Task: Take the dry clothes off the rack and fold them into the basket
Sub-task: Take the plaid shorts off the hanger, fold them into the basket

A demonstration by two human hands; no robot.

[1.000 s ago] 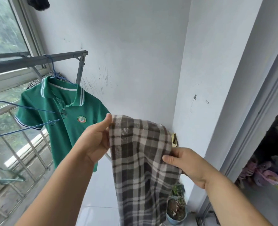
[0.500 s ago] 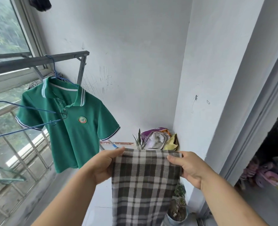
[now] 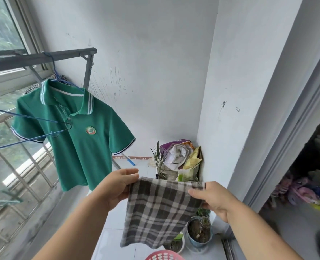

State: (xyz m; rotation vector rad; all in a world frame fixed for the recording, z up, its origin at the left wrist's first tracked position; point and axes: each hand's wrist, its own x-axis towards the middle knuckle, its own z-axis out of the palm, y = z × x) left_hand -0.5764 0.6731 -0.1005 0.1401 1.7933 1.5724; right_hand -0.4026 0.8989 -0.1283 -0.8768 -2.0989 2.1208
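Pink plastic down at the very bottom edge: that's the rim of a round slotted pink plastic basket (image 3: 164,255), sitting directly below the grey-and-cream plaid cloth (image 3: 159,207). And that cloth is the centre of it all, held up in the air, hanging flat, its top edge stretched level between two hands.

The left hand (image 3: 116,186) has the cloth's upper left corner, grip closed on the fabric, thumb laid over the near side. The right hand (image 3: 211,197) has the upper right corner, grip also closed on the fabric in a pinch at the edge. Both forearms are bare, reaching up from either side of the cloth.

Just behind the cloth's lower right corner stands a pale blue round flowerpot (image 3: 199,233) with dark soil and a thin plant. Tucked under the cloth's hem is a smaller white pot (image 3: 175,245) showing a green leaf.

Further back, left of the cloth, a green short-sleeved polo shirt (image 3: 80,143) with a white-striped collar and a round badge hangs on a blue wire hanger (image 3: 54,68). The hanger is hooked over the grey metal rack bar (image 3: 61,54), high above the cloth's left side. A second blue wire hanger (image 3: 33,116) juts across the shirt's front.

Beyond the cloth's top edge is a heap of purple, white and yellow bags (image 3: 178,152), with a spiky plant beside it. Behind the cloth, a white wall (image 3: 155,62), scuffed with dark marks.
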